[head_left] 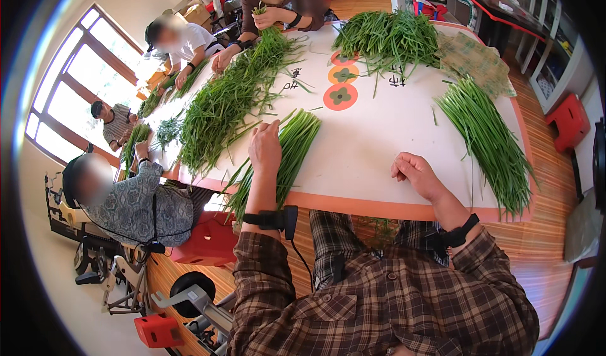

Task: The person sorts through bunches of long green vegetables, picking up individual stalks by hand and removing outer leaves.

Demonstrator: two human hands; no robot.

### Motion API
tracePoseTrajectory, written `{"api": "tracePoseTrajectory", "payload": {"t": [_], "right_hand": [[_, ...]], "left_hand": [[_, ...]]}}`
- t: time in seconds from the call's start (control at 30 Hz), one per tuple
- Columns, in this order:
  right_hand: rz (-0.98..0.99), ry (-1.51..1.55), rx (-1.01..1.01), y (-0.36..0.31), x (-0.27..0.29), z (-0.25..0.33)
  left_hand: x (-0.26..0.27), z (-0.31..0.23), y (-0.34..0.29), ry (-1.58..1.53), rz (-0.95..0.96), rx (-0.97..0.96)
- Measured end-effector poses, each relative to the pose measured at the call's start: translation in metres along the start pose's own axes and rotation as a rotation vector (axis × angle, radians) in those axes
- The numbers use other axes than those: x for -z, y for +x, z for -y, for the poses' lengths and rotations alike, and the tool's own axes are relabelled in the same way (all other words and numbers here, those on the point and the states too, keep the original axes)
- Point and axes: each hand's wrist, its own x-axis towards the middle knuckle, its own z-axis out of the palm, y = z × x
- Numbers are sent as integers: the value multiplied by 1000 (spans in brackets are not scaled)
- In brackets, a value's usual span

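Note:
A bundle of garlic chives (297,144) lies in front of me on the white tabletop (372,135), its cut ends pointing away. My left hand (265,146) is over the left side of this bundle, fingers closed; whether a stem is between them is hidden. Off to the right, my right hand (416,174) hovers above bare tabletop with its fingers curled in and nothing visible in them. Beyond it, near the table's right edge, rests a larger, neatly lined-up bundle of garlic chives (486,144).
A long loose heap of chives (230,103) runs along the left. Another pile (388,37) sits at the far side beside a patterned cloth (473,62). Several people work around the table, one person (142,198) close on my left. Red stools (568,123) stand on the floor.

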Motion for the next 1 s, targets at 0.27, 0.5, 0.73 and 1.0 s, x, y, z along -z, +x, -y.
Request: {"api": "tracePoseTrajectory", "payload": {"t": [0.27, 0.5, 0.73, 1.0], "right_hand": [[-5, -44, -6, -1, 3, 1], [-4, -15, -14, -1, -3, 3], [-28, -26, 7, -4, 1, 3], [-30, -47, -3, 3, 4, 7]], "left_hand": [[-22, -11, -3, -73, 11, 8], [-24, -3, -12, -198, 90, 78], [-24, -23, -12, 9, 263, 14], [-26, -27, -19, 93, 287, 9]]}}
